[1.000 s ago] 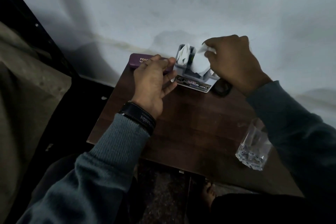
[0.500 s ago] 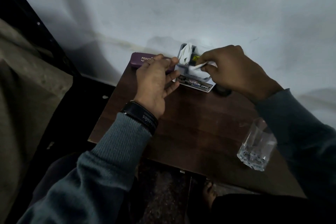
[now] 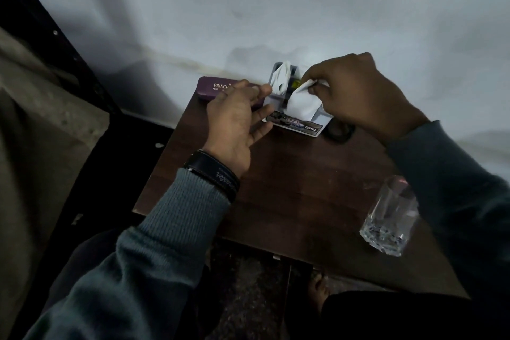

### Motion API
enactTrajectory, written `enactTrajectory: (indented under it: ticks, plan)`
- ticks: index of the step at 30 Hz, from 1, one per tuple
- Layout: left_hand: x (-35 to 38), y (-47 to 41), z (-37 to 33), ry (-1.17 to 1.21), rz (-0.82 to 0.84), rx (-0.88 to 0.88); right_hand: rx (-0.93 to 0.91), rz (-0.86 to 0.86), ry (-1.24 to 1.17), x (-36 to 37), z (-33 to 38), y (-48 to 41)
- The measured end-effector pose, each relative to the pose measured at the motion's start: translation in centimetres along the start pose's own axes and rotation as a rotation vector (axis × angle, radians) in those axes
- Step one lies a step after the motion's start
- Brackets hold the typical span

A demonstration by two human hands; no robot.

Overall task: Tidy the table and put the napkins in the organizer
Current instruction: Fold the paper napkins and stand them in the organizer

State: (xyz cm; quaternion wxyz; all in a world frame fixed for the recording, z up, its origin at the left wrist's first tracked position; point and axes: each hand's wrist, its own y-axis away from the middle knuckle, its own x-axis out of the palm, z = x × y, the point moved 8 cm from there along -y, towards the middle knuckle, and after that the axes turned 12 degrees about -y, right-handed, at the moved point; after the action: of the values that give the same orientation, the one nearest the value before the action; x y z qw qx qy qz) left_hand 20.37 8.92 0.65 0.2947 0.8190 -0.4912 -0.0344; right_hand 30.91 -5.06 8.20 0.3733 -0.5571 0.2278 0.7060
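Note:
A small grey organizer [image 3: 276, 103] with a printed sticker on its front stands at the far edge of the dark wooden table [image 3: 289, 188], against the wall. One white napkin [image 3: 280, 77] stands in its back slot. My right hand [image 3: 356, 94] pinches the top of a second white napkin [image 3: 302, 105] that sits in the front of the organizer. My left hand [image 3: 237, 119] rests at the organizer's left side, fingertips touching its corner, fingers loosely extended.
A purple case [image 3: 212, 88] lies left of the organizer, partly under my left hand. A clear drinking glass [image 3: 389, 218] stands near the table's right front edge. A dark round object [image 3: 340, 131] lies right of the organizer. A dark frame runs along the left.
My right hand has lowered the napkin into the organizer's front and now pinches its top corner. My left hand has stayed beside the organizer.

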Motion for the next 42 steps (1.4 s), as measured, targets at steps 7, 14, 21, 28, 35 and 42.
enactTrajectory:
  ticks: [7, 14, 21, 28, 35, 42]
  plan:
    - [0.1, -0.1, 0.2, 0.000, 0.001, -0.003, 0.010, -0.063, -0.004, -0.1, -0.2, -0.8]
    - [0.1, -0.2, 0.2, -0.031, 0.004, 0.005, 0.033, -0.054, -0.030, -0.1, -0.2, -1.7]
    - [0.4, -0.2, 0.4, -0.028, 0.013, -0.003, -0.012, 0.014, 0.027, 1.8, -0.4, -1.2]
    - [0.6, -0.2, 0.5, -0.033, 0.017, -0.003, -0.026, 0.011, 0.058, 3.5, -1.2, -0.9]
    - [0.8, 0.0, 0.5, -0.045, 0.023, 0.002, -0.068, 0.028, 0.055, 3.4, -0.1, -0.3]
    - [1.0, 0.0, 0.7, -0.046, 0.023, 0.003, -0.095, 0.042, 0.085, 3.2, 0.6, -0.3]
